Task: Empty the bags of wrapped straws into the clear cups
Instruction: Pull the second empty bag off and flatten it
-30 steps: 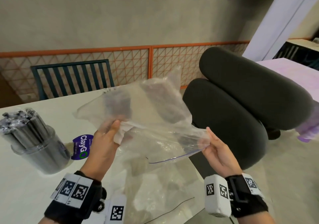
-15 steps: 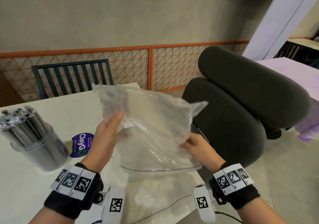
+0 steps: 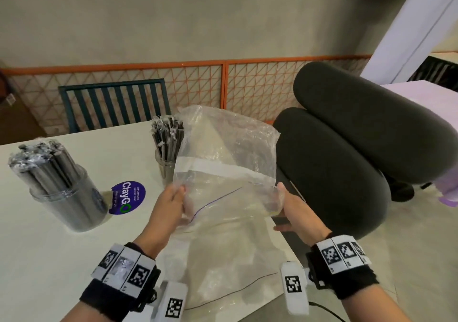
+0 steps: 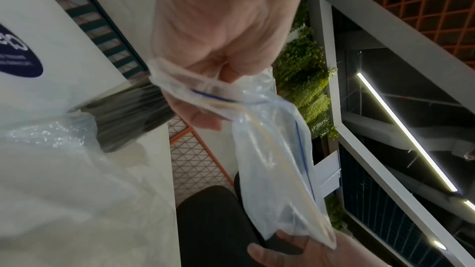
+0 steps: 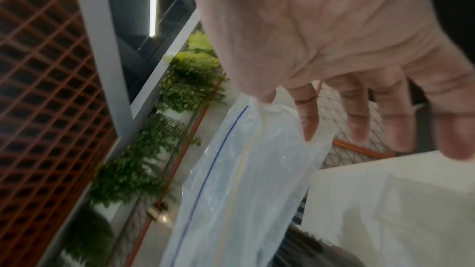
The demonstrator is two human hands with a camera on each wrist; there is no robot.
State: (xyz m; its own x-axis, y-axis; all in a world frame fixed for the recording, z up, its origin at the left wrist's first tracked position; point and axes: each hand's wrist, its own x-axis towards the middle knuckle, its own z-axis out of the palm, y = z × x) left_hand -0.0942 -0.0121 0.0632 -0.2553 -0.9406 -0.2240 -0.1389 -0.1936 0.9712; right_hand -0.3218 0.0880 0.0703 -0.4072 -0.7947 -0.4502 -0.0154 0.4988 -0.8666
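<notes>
An empty clear zip bag (image 3: pixel 228 153) hangs in the air over the table's right side, its closed end up and away from me. My left hand (image 3: pixel 179 197) pinches the left end of its blue zip edge, seen close in the left wrist view (image 4: pixel 205 88). My right hand (image 3: pixel 280 197) pinches the right corner between thumb and forefinger (image 5: pixel 259 100), its other fingers straight. A clear cup (image 3: pixel 67 192) packed with dark wrapped straws stands at the left. A second cup (image 3: pixel 168 148) of straws stands just behind the bag. Another empty bag (image 3: pixel 230 259) lies flat below.
The pale table (image 3: pixel 49 247) ends just right of my hands. A purple round sticker (image 3: pixel 127 197) sits between the cups. Large dark cushions (image 3: pixel 347 153) lie beyond the right edge. A green slatted chair (image 3: pixel 114 101) and an orange mesh fence (image 3: pixel 260 83) stand behind.
The bag has been turned so its zip edge faces me, and both hands now hold that edge. The second cup of straws has come into view behind it.
</notes>
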